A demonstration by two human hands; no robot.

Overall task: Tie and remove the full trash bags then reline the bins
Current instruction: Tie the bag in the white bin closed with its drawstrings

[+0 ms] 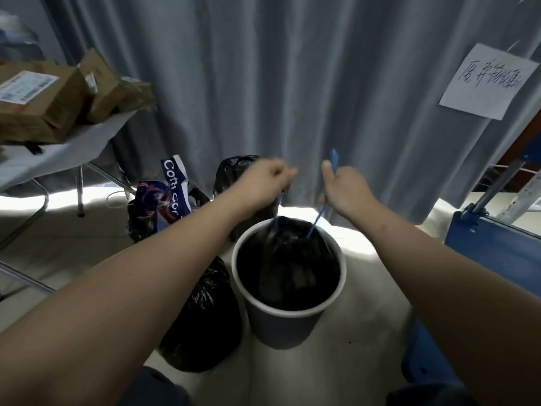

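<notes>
A round bin (336, 297) with a white rim stands on the floor in front of me. Inside it sits a black trash bag (289, 259), its mouth gathered upward. Two blue drawstrings (315, 221) rise from the bag's neck. My left hand (268, 178) grips one drawstring above the bin's far left. My right hand (344, 186) grips the other, whose blue end sticks up past my fist. Both strings are pulled taut, up and apart.
A tied black bag (202, 326) lies left of the bin and another black bag (234, 171) stands behind it. A printed paper bag (164, 200) sits at left. Cardboard boxes (41, 104) rest on a folding table. Grey curtain (263, 83) behind; blue cart (491, 247) at right.
</notes>
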